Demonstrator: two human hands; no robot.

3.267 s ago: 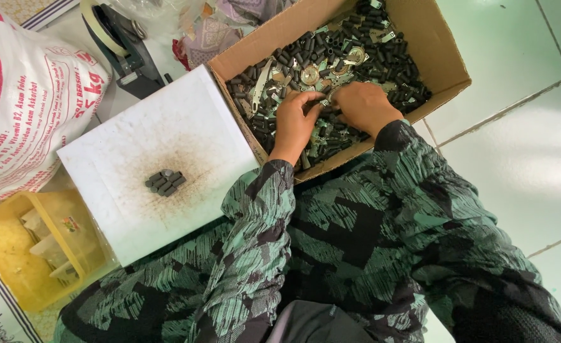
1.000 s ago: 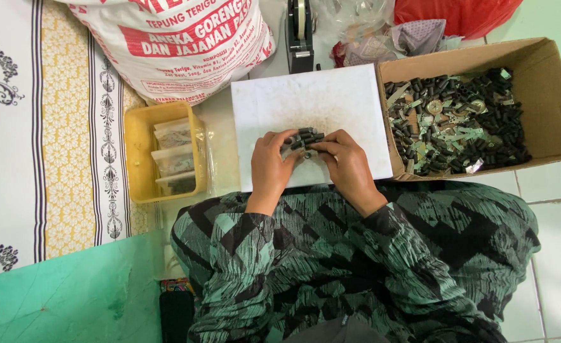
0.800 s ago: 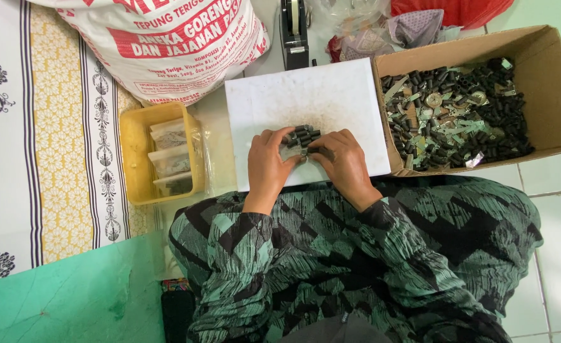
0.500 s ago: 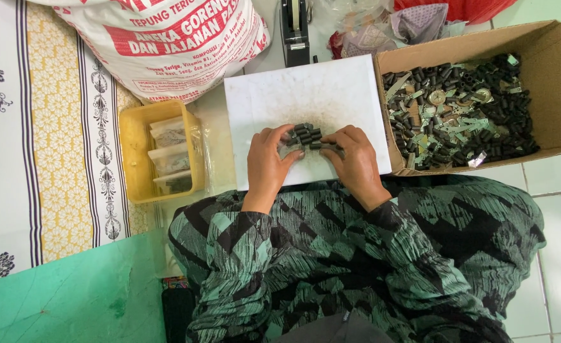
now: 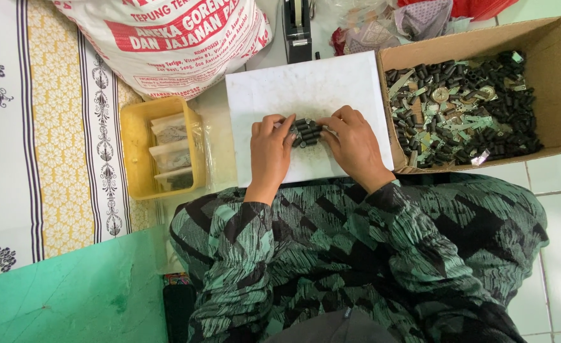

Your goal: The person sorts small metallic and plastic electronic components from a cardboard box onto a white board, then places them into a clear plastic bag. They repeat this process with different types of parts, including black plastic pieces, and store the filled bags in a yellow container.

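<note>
A yellow tub [image 5: 160, 149] is seen left of the white board [image 5: 306, 82]; a big sack [image 5: 172, 38] is laid behind it

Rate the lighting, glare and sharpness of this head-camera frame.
Head view: even, soft daylight, no harsh shadows; sharp on both hands, left hand and right hand, around the small black cylindrical pieces; white square board bright but not blown out; mild wide-angle bending at edges.

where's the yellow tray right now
In the head view, the yellow tray sits left of the white board, just below the big printed sack.
</note>
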